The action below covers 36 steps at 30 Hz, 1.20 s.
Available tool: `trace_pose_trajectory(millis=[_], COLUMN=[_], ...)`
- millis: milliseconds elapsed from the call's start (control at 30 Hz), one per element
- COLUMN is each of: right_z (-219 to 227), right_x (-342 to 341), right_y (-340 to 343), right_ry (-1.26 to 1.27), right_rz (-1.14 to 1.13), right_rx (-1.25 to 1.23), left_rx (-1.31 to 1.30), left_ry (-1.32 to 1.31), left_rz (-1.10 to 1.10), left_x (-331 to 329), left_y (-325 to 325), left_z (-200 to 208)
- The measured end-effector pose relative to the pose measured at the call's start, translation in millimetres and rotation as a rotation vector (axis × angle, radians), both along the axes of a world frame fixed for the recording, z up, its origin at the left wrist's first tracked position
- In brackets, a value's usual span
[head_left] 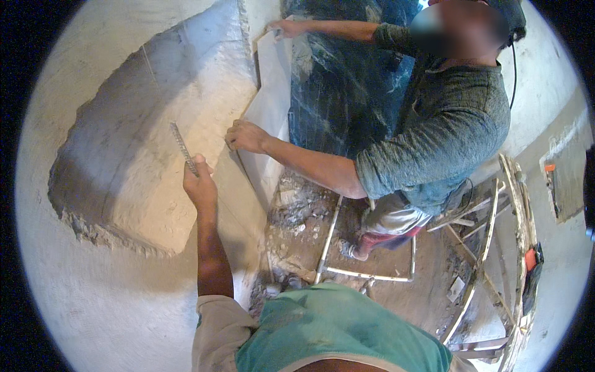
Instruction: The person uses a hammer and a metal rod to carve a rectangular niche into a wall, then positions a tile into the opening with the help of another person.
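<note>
My left hand [200, 181] is raised before the wall with its fingers closed around a short ribbed steel rod [181, 146]. The rod tilts up and to the left, apart from the wall as far as I can judge. Behind it spreads a large recessed patch [118, 142] with a ragged plaster rim. To the right, a co-worker's two hands [248, 136] press a long pale strip or board [273, 74] along the wall's corner edge. My right hand is out of the picture.
The co-worker [446, 124] stands close on my right, before a dark blue sheet [341, 87]. Rubble [300, 204] lies at the wall's foot. A pale pole frame [372, 276] rests on the floor, and rough wooden poles [514, 248] stand at the far right.
</note>
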State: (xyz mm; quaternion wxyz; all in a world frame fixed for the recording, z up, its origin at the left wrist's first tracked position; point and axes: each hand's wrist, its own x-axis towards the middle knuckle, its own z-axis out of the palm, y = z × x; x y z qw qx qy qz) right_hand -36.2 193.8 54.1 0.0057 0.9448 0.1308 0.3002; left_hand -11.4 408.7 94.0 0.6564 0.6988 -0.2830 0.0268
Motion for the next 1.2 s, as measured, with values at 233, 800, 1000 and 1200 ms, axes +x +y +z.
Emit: trace_pose_trajectory(millis=[233, 800, 1000, 1200], right_z=[16.0, 21.2, 2.5, 8.3], right_x=[-4.2, 1.9, 6.6, 11.7], right_y=[3.8, 11.3, -6.2, 4.6], right_ry=[-0.057, -0.124, -0.182, -0.117], right_rz=[0.035, 0.083, 0.103, 0.034], right_rx=[-0.037, -0.138, -0.083, -0.137], left_rx=[0.062, 0.086, 0.102, 0.083], left_ry=[-0.061, -0.063, -0.027, -0.081], left_rz=[0.035, 0.048, 0.044, 0.083], left_x=[-2.7, -8.9, -16.6, -10.9], left_y=[4.9, 4.2, -4.6, -3.1], left_z=[0.8, -5.5, -3.1, -10.0])
